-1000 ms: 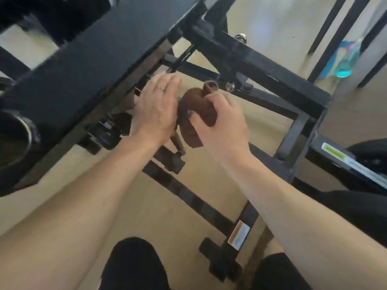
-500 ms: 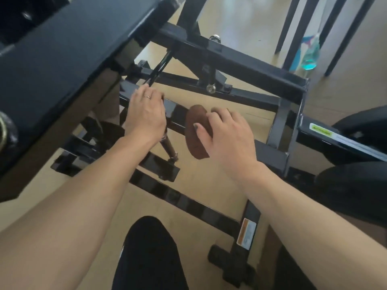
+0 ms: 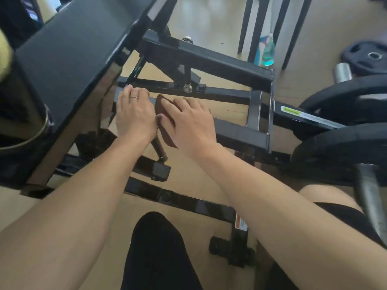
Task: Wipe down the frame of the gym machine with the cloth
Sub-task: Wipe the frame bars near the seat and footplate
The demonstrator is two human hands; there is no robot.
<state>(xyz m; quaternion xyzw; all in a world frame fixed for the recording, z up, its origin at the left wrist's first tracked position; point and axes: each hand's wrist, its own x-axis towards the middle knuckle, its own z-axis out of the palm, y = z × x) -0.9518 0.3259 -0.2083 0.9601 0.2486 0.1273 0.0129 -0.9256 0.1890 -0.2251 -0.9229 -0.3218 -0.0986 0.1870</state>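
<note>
Pressing a brown cloth (image 3: 165,120) onto a black crossbar (image 3: 236,130) of the gym machine frame (image 3: 209,59), with the right hand (image 3: 188,124) lying flat over it, fingers (image 3: 173,105) loosely spread across the top of the cloth and thumb reaching down its near side. Showing only at the left edge of that hand, bunched between thumb and forefinger and hanging a little below the bar; lying otherwise under the palm. Resting the left hand (image 3: 134,114) just beside the cloth on the same bar, touching or nearly touching it, fingers held together and curled over the far edge, a ring (image 3: 134,97) on one finger. Gripping nothing but the bar with that hand, as far as can be told. Sitting to the left and above the hands, a black padded bench board (image 3: 69,59), tilted. Lying on the wooden floor (image 3: 188,170) to the right, black weight plates (image 3: 343,101), and farther back near dark chair legs (image 3: 255,28) a blue-green spray bottle (image 3: 267,53). Showing at the bottom, a knee in black cloth (image 3: 159,248) between the forearms.
</note>
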